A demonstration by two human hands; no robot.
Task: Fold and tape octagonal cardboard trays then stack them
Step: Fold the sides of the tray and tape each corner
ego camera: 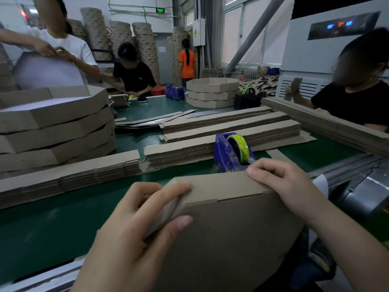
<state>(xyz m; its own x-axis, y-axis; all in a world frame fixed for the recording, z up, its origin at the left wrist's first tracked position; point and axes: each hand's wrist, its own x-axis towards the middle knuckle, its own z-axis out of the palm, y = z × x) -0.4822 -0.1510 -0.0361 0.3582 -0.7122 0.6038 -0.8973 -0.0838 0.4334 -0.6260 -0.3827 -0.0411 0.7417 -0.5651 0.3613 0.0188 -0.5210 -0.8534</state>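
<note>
A brown cardboard tray (227,228) is tilted up in front of me, its underside facing the camera and its folded rim on top. My left hand (134,224) grips the tray's left corner, fingers over the rim and thumb on the base. My right hand (284,186) holds the rim's upper right edge, fingers curled over it. Just behind the tray stands a blue tape dispenser (229,154) with a yellow-green roll. A stack of finished octagonal trays (54,127) rises at the left.
Piles of flat cardboard strips (229,127) lie across the green table (42,224). Another tray stack (211,92) and a second blue dispenser (174,92) sit at the far end. Several people work around the table; one sits close at the right (357,98).
</note>
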